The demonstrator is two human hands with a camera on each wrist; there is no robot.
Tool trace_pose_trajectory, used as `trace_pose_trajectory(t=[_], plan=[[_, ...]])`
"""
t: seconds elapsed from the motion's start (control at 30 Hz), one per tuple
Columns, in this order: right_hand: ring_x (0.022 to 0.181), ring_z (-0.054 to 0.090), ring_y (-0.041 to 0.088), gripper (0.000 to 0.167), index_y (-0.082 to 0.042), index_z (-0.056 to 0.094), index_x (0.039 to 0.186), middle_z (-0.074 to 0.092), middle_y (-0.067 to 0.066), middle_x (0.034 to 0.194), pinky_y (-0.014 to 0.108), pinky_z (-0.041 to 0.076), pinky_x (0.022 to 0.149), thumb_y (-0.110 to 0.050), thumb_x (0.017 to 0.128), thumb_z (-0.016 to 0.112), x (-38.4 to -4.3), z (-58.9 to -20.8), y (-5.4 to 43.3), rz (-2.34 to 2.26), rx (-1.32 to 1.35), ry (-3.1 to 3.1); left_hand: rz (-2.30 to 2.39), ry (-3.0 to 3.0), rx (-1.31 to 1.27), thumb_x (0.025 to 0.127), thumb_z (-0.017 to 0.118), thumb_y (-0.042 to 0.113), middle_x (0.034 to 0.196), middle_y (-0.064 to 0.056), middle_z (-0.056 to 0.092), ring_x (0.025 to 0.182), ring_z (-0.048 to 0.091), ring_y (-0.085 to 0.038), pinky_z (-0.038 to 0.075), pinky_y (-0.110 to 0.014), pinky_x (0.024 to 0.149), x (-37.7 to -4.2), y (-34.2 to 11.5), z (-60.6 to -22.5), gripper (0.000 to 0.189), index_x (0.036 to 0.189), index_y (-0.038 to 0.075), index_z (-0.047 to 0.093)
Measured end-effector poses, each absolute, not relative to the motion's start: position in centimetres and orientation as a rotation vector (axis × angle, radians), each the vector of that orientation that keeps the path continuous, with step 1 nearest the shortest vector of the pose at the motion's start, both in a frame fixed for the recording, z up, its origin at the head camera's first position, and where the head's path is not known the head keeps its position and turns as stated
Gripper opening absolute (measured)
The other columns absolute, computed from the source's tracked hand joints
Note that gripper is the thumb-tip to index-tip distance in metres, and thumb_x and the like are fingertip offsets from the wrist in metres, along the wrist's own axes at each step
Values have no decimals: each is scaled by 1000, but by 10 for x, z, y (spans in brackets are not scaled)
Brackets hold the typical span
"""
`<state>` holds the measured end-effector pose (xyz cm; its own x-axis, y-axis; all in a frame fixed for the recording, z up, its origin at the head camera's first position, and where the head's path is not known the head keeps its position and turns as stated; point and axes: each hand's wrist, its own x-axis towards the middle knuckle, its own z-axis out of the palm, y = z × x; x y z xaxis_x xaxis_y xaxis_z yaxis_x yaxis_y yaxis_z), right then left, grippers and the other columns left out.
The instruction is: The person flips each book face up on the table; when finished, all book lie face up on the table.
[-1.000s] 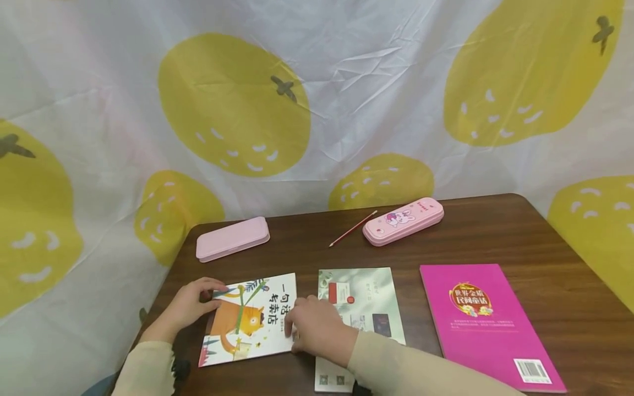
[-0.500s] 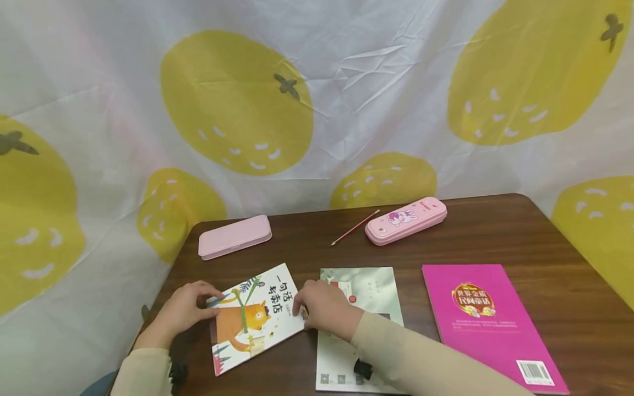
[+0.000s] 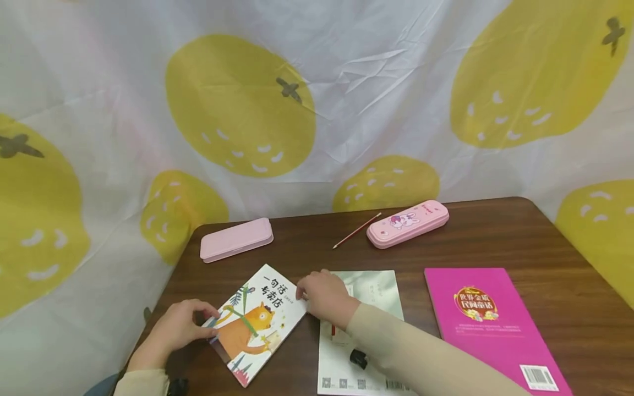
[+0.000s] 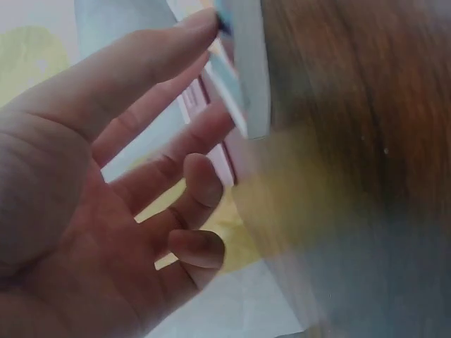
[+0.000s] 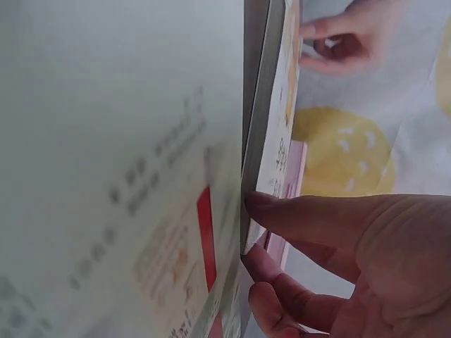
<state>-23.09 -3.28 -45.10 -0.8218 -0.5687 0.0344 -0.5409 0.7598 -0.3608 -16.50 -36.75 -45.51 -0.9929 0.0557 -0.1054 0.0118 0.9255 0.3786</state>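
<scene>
A white picture book (image 3: pixel 255 324) with an orange cat on its cover lies turned at a slant on the left of the table. My left hand (image 3: pixel 175 333) pinches its left corner between thumb and fingers; the left wrist view shows the thumb against the book's edge (image 4: pixel 254 84). At the opposite, right-hand corner, my right hand (image 3: pixel 327 297) holds the book with thumb and fingertips. In the right wrist view that thumb lies along the book's spine or page edge (image 5: pixel 262 134). Under the right hand and forearm is a pale green book (image 3: pixel 369 294), partly hidden.
To the right lies a magenta book (image 3: pixel 490 330) with a barcode. Along the back are a plain pink pencil case (image 3: pixel 236 239), a red pencil (image 3: pixel 358 230) and a pink rabbit pencil case (image 3: pixel 408 224). A fruit-patterned cloth (image 3: pixel 327 110) hangs behind the table (image 3: pixel 297 250).
Both hands have turned the picture book counter-clockwise on the table, from nearly square to a clear slant. The right hand has moved slightly away from me, the left slightly nearer.
</scene>
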Motion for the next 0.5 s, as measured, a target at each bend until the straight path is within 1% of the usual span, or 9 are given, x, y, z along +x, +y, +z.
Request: trace_pose_trajectory(t=[0.13,0.3,0.5], plan=[[88,60,22,21,-22,80,98,76,-2,101,38,50,73,-6,84,74,-237,-451,-36,-574,-868,2864,597,2944,-13,68,96,29,90,5,67,80,54,-15,46,-35,72,-157,-366,-451,32,93,24,78],[90,61,23,19,-23,80,98,77,-3,101,41,48,78,-10,85,76,-248,-451,-39,-558,-812,2906,629,2940,-43,66,95,22,87,5,65,78,53,-14,43,-34,69,-150,-364,-449,31,93,23,79],[93,61,25,15,-25,79,97,77,-4,102,44,46,86,-16,85,80,-258,-453,-44,-513,-715,2950,783,2884,-57,68,92,14,86,5,65,65,48,-11,40,-27,59,-140,-367,-455,32,96,20,81]])
